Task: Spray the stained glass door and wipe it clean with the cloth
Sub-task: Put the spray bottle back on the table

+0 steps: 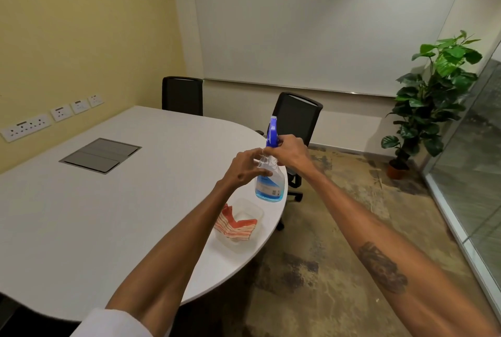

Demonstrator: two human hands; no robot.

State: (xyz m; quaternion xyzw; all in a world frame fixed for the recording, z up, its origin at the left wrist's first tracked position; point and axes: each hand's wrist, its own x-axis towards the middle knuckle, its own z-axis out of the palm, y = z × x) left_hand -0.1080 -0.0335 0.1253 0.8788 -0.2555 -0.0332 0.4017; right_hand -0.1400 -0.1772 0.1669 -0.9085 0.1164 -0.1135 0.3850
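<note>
You are holding a clear plastic spray bottle (270, 174) with a blue trigger head and a little blue liquid at its bottom, just right of the frame's centre, lifted above the rounded edge of the white oval surface (122, 214). Your right hand (288, 153) is closing around the bottle's neck just under the blue head, its fingers wrapping tight on it. Your left hand (245, 167) is meeting the bottle from the left, its fingers (254, 152) loosely curled with the tips touching the clear shoulder of the bottle; you cannot tell how firmly they are pressing.

Below the bottle, toward the lower centre of the frame, a crumpled orange-and-white striped cloth (235, 227) is lying in a shallow clear plastic container (253, 210) sitting near the edge of the surface.

Along the right edge of the frame, the glass door panel (473, 174) in a pale frame is running down to the mottled brown floor (339, 228), well apart from your hands. A green leafy potted plant (431, 98) is standing just beside it at the upper right, and two black office chairs (296, 117) are sitting behind the surface.
</note>
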